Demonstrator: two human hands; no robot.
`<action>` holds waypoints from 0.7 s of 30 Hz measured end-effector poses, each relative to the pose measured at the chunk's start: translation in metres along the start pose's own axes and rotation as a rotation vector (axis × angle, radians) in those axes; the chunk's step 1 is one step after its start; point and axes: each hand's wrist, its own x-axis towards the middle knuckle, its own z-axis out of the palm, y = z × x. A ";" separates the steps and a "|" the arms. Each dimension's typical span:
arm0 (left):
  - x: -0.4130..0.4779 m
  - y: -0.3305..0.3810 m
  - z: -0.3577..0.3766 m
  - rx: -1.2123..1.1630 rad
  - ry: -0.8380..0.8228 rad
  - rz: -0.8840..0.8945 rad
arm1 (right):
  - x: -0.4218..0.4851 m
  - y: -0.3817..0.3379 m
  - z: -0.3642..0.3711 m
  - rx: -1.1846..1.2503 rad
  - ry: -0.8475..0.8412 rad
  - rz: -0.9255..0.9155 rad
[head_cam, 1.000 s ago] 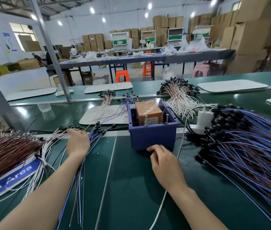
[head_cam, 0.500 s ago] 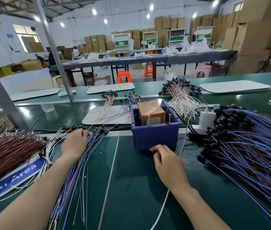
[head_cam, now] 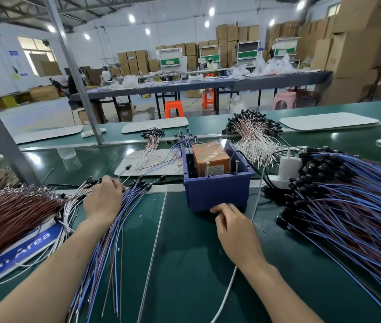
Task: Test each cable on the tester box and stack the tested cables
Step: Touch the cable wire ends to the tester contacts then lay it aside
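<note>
cables (head_cam: 352, 213) w/ blue leads lie heaped right of the tester box (head_cam: 217, 190), a big pile i judge untested, so most work is left. a smaller fan (head_cam: 114, 229) of blue and white ones lies left of the box (prob. the tested stack). left hand (head_cam: 103, 202) rests on it, fingers bent over the plug ends; can't tell if it pinches 1. right hand (head_cam: 235, 226) sits loosely curled at the box front, nothing in it.

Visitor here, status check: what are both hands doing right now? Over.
Left hand resting on the stacked cables, near their plugs. Right hand at the tester box front, nothing visibly held. White cord passes under right forearm.
</note>
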 end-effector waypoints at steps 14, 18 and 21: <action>-0.095 0.110 -0.046 -0.373 0.102 0.855 | 0.003 -0.008 -0.019 0.791 0.013 0.246; -0.136 0.126 -0.023 -0.326 -0.098 1.006 | 0.004 -0.001 -0.034 1.285 -0.242 0.353; -0.146 0.122 -0.015 -0.478 -0.234 0.893 | 0.001 0.004 -0.040 1.508 -0.439 0.355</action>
